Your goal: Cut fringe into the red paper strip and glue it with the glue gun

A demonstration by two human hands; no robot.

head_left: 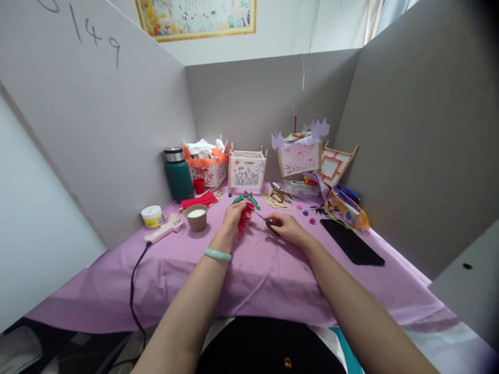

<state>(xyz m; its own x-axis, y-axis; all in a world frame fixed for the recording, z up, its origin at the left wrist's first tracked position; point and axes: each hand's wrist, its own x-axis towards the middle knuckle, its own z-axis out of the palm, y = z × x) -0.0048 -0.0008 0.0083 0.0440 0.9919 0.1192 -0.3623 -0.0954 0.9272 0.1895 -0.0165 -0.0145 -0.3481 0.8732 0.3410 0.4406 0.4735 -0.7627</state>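
Note:
My left hand [233,218], with a pale green bangle on its wrist, is closed on a bunch of red fringed paper [245,217]. To its right, my right hand [287,228] grips small scissors [272,227] by their dark handles. The thin blades point left toward the red fringe; whether they touch it I cannot tell. Tiny red scraps lie on the purple cloth [249,280] below the hands. Just beyond my left hand rest green-handled pliers [246,198].
At left stand a green bottle [179,176], a cup with white contents [196,218], a corded pink tool [166,230] and a white jar [152,216]. Decorated paper lanterns [247,171] line the back. Wooden sticks [276,199] lie centrally; a black phone-like slab [351,241] lies right. Grey partitions [268,98] enclose the table.

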